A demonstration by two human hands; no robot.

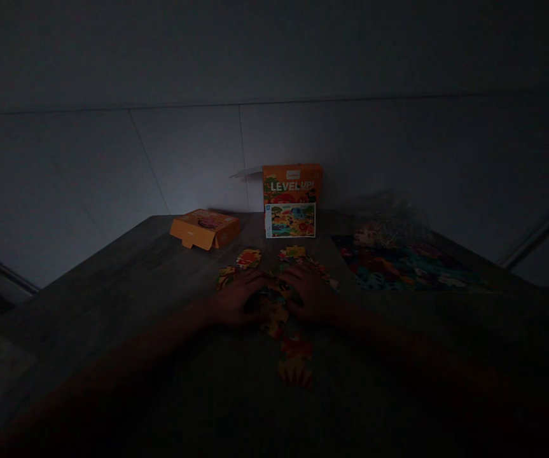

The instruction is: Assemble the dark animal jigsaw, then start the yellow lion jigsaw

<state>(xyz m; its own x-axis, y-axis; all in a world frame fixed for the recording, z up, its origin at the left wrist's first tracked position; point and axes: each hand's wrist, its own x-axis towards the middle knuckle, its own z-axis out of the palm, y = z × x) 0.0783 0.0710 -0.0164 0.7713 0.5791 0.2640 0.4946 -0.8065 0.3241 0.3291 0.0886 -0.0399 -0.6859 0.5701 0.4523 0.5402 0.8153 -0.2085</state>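
Observation:
The scene is very dark. My left hand [238, 299] rests on a cluster of jigsaw puzzle pieces [274, 312], its fingers stretched toward the right and its thumb apart. From the other side my right hand [311, 294] reaches over the same cluster, fingers spread and thumb apart. The pieces between the hands are partly hidden by the fingers. A red and yellow piece [249, 257] lies beyond my left hand, and a yellow piece [296, 252] beyond my right. Nearer to me, apart from the cluster, lies a red and tan puzzle piece [296, 362].
An orange "LEVEL UP!" box [293, 181] stands at the back of the grey table [126, 273], a picture card [292, 221] leaning against it. Left of it lies an orange box [207, 224]. On the right, a clear plastic bag [391, 222] rests on a colourful sheet [408, 267].

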